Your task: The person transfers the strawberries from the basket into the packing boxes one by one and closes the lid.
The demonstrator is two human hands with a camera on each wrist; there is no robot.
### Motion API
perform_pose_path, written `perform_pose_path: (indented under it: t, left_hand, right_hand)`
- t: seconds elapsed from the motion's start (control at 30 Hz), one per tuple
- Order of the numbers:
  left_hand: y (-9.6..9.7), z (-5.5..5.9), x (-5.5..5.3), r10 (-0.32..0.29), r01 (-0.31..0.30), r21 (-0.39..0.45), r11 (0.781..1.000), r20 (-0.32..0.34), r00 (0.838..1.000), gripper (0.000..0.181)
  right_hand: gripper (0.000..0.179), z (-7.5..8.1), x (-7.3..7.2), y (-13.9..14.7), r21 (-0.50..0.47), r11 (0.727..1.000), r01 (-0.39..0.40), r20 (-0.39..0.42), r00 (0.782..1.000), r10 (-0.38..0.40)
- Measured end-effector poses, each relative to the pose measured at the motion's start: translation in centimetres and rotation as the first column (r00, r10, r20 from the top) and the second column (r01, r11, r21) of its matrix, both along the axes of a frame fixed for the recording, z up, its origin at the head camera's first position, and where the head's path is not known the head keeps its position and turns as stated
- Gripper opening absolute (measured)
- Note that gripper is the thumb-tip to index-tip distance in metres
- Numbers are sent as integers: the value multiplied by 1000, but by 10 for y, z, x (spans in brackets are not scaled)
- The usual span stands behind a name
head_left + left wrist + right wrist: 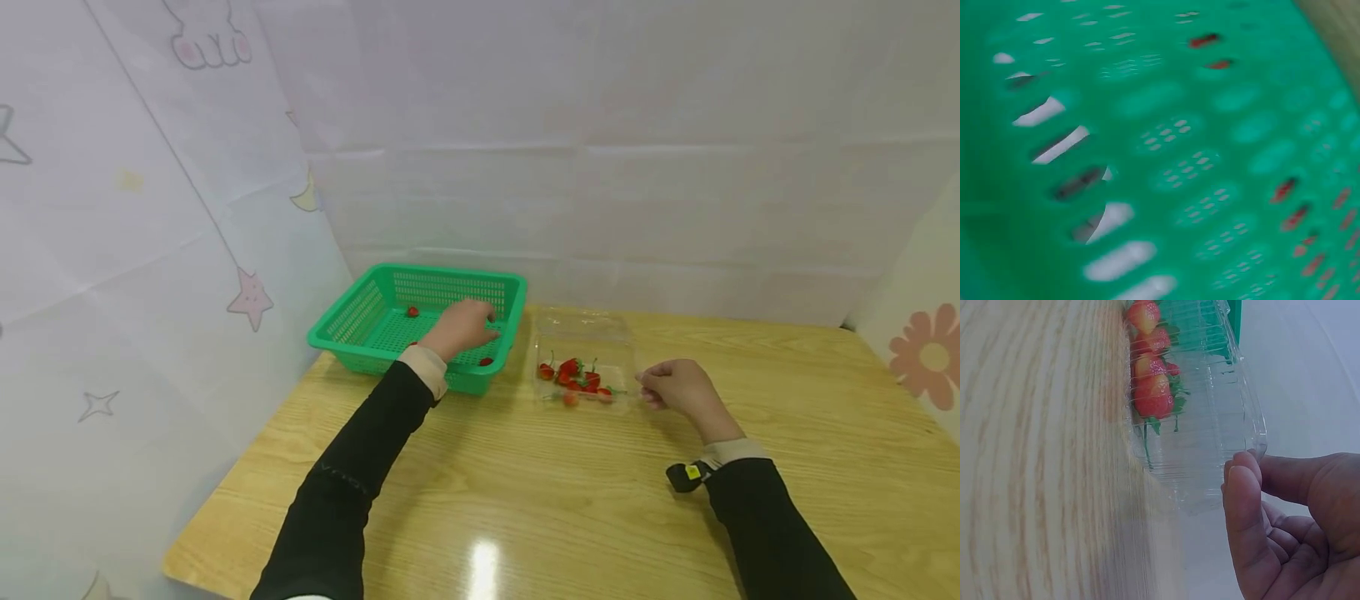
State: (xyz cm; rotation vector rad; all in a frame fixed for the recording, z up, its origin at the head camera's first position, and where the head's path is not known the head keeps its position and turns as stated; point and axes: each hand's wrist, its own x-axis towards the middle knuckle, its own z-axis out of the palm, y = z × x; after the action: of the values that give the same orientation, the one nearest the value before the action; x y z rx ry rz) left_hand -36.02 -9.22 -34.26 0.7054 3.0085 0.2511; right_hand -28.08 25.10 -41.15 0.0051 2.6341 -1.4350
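Opening upward, the green basket [356, 354] lies lengthwise left to right.

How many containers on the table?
2: green basket at the back left of the table, clear box to its right, edge pinched by the right hand. No others visible.

Black sleeves [348, 467]; beige cuffs [425, 371]; black device [682, 478] near right cuff, yellow marking [692, 472]; bare hands [459, 327]

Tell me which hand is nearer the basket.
Left. The left hand is over the basket; the right hand is off to its right, pinching the edge of the box.
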Motion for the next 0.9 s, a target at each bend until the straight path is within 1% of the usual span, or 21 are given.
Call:
perform_pose_path:
  t: [0.13,0.3,0.4,0.5,0.6,0.63,0.73,0.83,0.9]
  left_hand:
    - [-8,-12,-6,15,-15,1,1000,78,997,37]
    - [-12,-25,-13,28,-30,10,1000,170,985,39]
    - [-13,-31,-16,14,-16,8,1000,228,973,39]
    - [-13,-37,-20,-6,10,-11,1000,294,956,36]
    - [-12,-43,-26,-31,46,-39,998,333,942,32]
    - [-12,-44,-28,-54,71,-40,997,332,942,29]
    - [-11,-48,-32,-81,108,-60,992,346,935,25]
    - [-11,-50,-33,-90,122,-66,990,365,927,24]
    - [-11,-52,-34,-78,114,-71,991,387,919,26]
  right_hand:
    - [39,-2,0,0,-1,1000,7,17,1000,-7]
    - [38,-2,1,-1,13,1000,6,3,1000,-6]
    - [37,0,1,0,22,1000,6,-10,1000,-6]
    - [37,-1,1,-1,22,1000,10,-7,1000,-10]
    - [38,0,1,-1,17,1000,9,3,1000,-9]
    - [38,0,1,-1,18,1000,10,2,1000,-10]
    - [39,1,1,0,22,1000,6,-2,1000,-6]
    - [39,1,1,0,15,1000,3,-7,1000,-3]
    - [39,1,1,-1,6,1000,-2,-4,1000,2]
